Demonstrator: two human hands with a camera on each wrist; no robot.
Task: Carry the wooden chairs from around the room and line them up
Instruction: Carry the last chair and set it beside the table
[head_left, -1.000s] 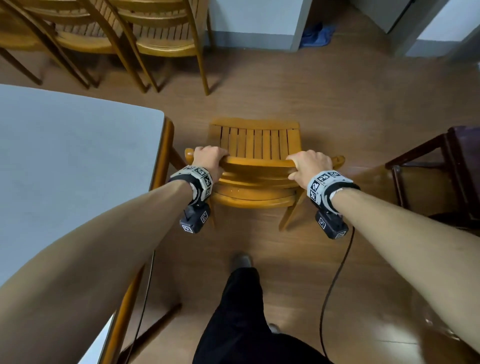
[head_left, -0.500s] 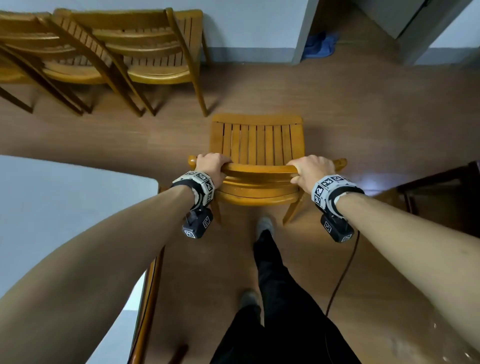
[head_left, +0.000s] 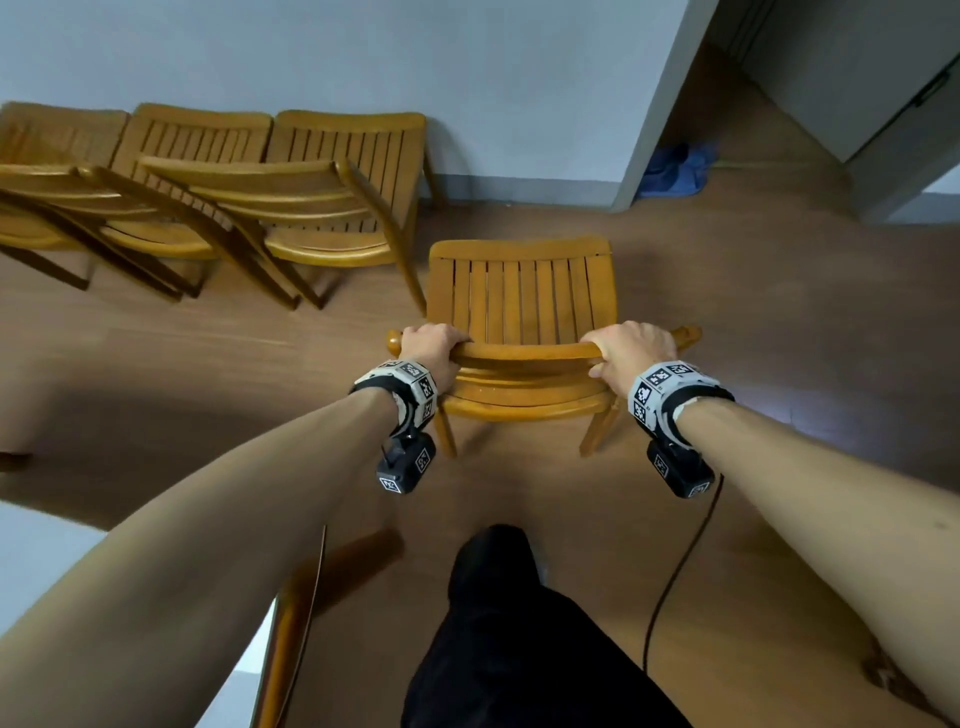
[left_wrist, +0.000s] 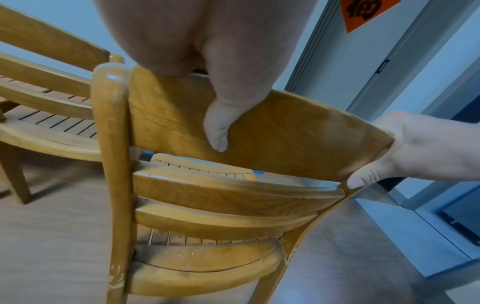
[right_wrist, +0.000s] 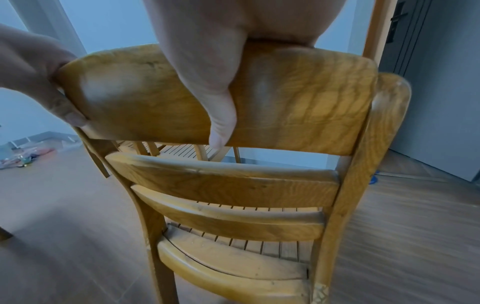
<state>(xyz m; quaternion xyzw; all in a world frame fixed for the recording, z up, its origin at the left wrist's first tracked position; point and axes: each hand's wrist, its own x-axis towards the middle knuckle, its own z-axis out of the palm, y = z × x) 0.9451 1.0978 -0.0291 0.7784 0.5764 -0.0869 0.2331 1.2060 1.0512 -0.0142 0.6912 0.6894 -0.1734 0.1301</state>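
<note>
Carrying a wooden chair toward the row.
We clamped our left hand (head_left: 434, 349) and right hand (head_left: 631, 347) over the chair (head_left: 522, 306)'s top rail, one per end for balance, steering it beside the lined-up chairs (head_left: 291, 208) along the wall (head_left: 467, 78).

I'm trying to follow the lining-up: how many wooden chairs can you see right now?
4. Three stand in a row against the wall: the left chair, cut by the frame edge, the middle chair, and the right chair. The carried chair is gripped by both hands. Others may be out of view.
</note>
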